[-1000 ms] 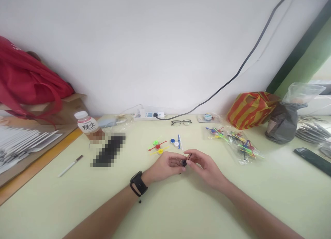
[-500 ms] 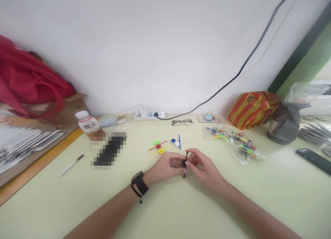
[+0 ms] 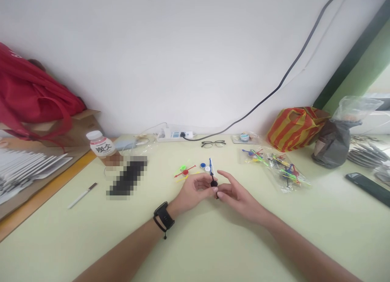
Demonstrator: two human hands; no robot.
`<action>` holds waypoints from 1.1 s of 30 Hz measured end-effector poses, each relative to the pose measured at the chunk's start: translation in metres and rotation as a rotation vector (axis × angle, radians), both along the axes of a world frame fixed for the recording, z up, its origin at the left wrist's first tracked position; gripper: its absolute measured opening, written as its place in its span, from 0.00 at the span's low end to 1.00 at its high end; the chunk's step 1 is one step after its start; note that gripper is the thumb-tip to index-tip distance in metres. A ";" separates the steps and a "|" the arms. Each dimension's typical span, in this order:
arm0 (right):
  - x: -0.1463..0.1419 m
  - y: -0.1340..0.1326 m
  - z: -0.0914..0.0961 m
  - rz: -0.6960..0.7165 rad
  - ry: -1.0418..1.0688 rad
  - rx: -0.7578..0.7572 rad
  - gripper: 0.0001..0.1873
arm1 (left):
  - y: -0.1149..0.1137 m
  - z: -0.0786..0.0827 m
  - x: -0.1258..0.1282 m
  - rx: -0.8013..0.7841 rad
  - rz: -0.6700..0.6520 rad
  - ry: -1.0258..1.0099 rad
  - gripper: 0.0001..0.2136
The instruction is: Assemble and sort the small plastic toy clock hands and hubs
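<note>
A black arrow spinner (image 3: 214, 184) with a round disc at its middle is held just above the table, tilted, one arrow end pointing away from me. My left hand (image 3: 196, 190) is closed, pinching it near the disc between thumb and fingers. My right hand (image 3: 236, 194) has its thumb and a finger at the spinner's near end, with the index finger stretched out. Behind my left hand lie a red arrow spinner (image 3: 185, 172), a green disc (image 3: 183, 168) and a partly covered yellow arrow. A blue disc (image 3: 202, 165), a white disc (image 3: 207, 169) and a blue arrow (image 3: 210, 165) lie just beyond.
Clear bags of coloured spinners (image 3: 288, 174) lie to the right, near a phone (image 3: 368, 188). Glasses (image 3: 213, 144) and a power strip (image 3: 175, 135) sit along the wall. On the left are a bottle (image 3: 102, 147), a pen (image 3: 82, 196) and a pixelated dark patch.
The black spinner has tilted, its far end swinging left and away. My right hand's fingers have moved from its far end to its near end, and the index finger has straightened.
</note>
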State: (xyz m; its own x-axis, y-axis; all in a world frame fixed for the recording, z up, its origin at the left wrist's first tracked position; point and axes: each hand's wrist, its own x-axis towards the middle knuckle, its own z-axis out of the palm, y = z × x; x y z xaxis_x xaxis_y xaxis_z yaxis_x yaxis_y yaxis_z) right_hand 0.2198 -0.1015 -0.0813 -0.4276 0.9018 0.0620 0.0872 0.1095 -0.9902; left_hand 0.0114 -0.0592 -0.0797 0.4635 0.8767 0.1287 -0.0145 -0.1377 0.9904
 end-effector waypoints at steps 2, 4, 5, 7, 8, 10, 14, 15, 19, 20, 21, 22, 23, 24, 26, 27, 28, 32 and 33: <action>0.000 0.000 0.001 0.002 0.007 -0.010 0.33 | 0.001 0.001 0.000 0.021 0.031 -0.010 0.15; 0.001 0.002 0.001 -0.035 0.009 0.001 0.30 | 0.002 0.002 0.000 0.054 0.059 -0.010 0.13; 0.002 0.004 0.001 -0.068 0.011 0.014 0.28 | 0.002 0.002 0.000 0.073 0.072 -0.005 0.13; 0.004 0.007 0.002 -0.130 0.020 0.038 0.26 | 0.001 0.002 0.001 0.111 0.090 0.019 0.12; 0.005 0.009 0.002 -0.152 0.026 0.044 0.25 | 0.000 0.001 0.001 0.132 0.095 0.038 0.12; 0.006 0.011 0.003 -0.179 0.042 0.045 0.24 | -0.001 -0.001 0.002 0.182 0.100 0.076 0.11; 0.007 0.012 0.003 -0.191 0.053 0.045 0.21 | -0.001 -0.003 -0.001 0.278 0.092 0.136 0.08; 0.007 0.012 0.003 -0.192 0.052 0.048 0.21 | -0.001 -0.004 -0.001 0.292 0.092 0.146 0.07; 0.006 0.011 0.003 -0.193 0.039 0.062 0.20 | -0.001 -0.004 -0.002 0.313 0.092 0.167 0.07; 0.005 0.011 0.003 -0.195 0.037 0.064 0.20 | -0.002 -0.003 -0.002 0.307 0.090 0.168 0.07; 0.005 0.011 0.003 -0.199 0.033 0.067 0.20 | -0.002 -0.003 -0.002 0.298 0.087 0.168 0.07; 0.005 0.011 0.003 -0.203 0.029 0.068 0.21 | -0.002 -0.003 -0.002 0.286 0.081 0.166 0.08; 0.005 0.011 0.003 -0.205 0.025 0.068 0.21 | -0.003 -0.003 -0.002 0.275 0.072 0.163 0.08; 0.005 0.010 0.002 -0.207 0.020 0.068 0.21 | -0.003 -0.003 -0.002 0.265 0.058 0.161 0.08; 0.005 0.010 0.002 -0.208 0.010 0.067 0.21 | -0.003 -0.003 -0.002 0.259 0.030 0.161 0.07; 0.005 0.010 0.002 -0.208 0.008 0.065 0.21 | -0.004 -0.002 -0.001 0.264 0.022 0.164 0.07; 0.005 0.010 0.002 -0.209 0.010 0.063 0.21 | -0.004 -0.002 -0.001 0.272 0.023 0.169 0.07; 0.006 0.011 0.004 -0.205 0.034 0.035 0.20 | -0.005 0.001 0.001 0.285 0.042 0.155 0.08; 0.007 0.012 0.005 -0.206 0.038 0.028 0.20 | -0.006 0.002 0.002 0.272 0.031 0.134 0.10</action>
State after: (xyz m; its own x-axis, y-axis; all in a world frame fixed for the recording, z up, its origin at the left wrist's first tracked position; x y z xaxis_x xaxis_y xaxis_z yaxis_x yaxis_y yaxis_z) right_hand 0.2268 -0.0898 -0.0760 -0.2310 0.9677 0.1014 0.0729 0.1211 -0.9900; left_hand 0.0133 -0.0651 -0.0777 0.4658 0.8323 0.3004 0.1225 -0.3968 0.9097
